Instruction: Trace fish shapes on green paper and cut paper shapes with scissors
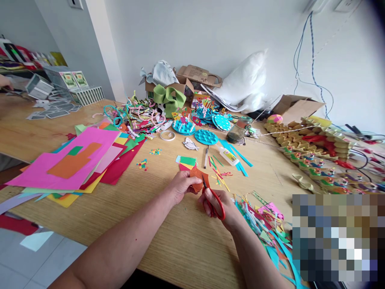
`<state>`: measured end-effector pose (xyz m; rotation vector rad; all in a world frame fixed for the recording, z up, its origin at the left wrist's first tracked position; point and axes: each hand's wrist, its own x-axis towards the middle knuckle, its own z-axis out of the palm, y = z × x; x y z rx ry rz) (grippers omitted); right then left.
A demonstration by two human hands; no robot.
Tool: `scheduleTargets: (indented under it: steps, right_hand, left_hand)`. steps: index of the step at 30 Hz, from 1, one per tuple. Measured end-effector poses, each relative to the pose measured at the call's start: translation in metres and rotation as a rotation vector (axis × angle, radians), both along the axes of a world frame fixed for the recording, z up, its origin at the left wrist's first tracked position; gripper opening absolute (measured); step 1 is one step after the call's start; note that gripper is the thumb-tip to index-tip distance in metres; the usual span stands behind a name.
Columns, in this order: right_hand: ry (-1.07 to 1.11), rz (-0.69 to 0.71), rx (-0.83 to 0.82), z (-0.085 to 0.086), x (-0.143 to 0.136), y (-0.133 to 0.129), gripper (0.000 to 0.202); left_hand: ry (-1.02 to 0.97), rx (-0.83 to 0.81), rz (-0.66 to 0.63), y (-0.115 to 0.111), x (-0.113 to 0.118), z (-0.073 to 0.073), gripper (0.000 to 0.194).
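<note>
My left hand (182, 188) pinches a piece of orange paper (197, 173) above the middle of the table. In my right hand (221, 204) is a pair of red-handled scissors (221, 210), its blades at the paper's right part. Just beyond the paper lie small green, yellow and red paper pieces (188, 161). A pen (206, 157) and a white glue bottle (228, 155) rest farther right, near thin coloured paper strips (219, 174). A fish-shaped paper cutout (190, 144) lies behind them.
Coloured paper sheets (36, 172) are stacked at left. Blue round pieces (206, 137), a glass jar (239, 130) and pipe cleaners (141, 116) stand at the back. Paper scraps (270, 237) and egg cartons (300, 140) lie at right. Another person's hand (5, 81) shows far left.
</note>
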<state>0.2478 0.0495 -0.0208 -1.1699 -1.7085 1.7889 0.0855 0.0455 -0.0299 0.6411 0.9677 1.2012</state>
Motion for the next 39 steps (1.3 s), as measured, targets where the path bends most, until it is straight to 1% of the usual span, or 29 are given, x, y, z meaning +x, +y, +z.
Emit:
scheduleTargets:
  steps: [8, 15, 22, 30, 39]
  right_hand:
    - [-0.001, -0.003, 0.004, -0.0014, 0.0004, 0.0002, 0.056]
    - [0.006, 0.000, -0.003, -0.0028, 0.0008, 0.0008, 0.056]
    - [0.005, -0.005, -0.009, -0.0009, 0.0000, 0.0000, 0.056]
    - [0.009, -0.007, 0.001, -0.0050, 0.0007, 0.0013, 0.056]
    - [-0.003, -0.014, 0.009, -0.0053, 0.0009, 0.0012, 0.056]
  left_hand:
    - [-0.010, -0.001, 0.010, -0.0004, 0.0003, 0.0011, 0.028]
    - [-0.014, -0.010, 0.019, -0.0004, 0.0006, 0.0024, 0.030]
    - [-0.013, -0.009, 0.020, -0.0005, 0.0011, 0.0016, 0.028]
    - [-0.020, -0.009, 0.020, -0.0003, 0.0010, 0.0018, 0.028]
    - [-0.018, 0.002, 0.027, -0.0001, 0.0013, -0.0012, 0.027]
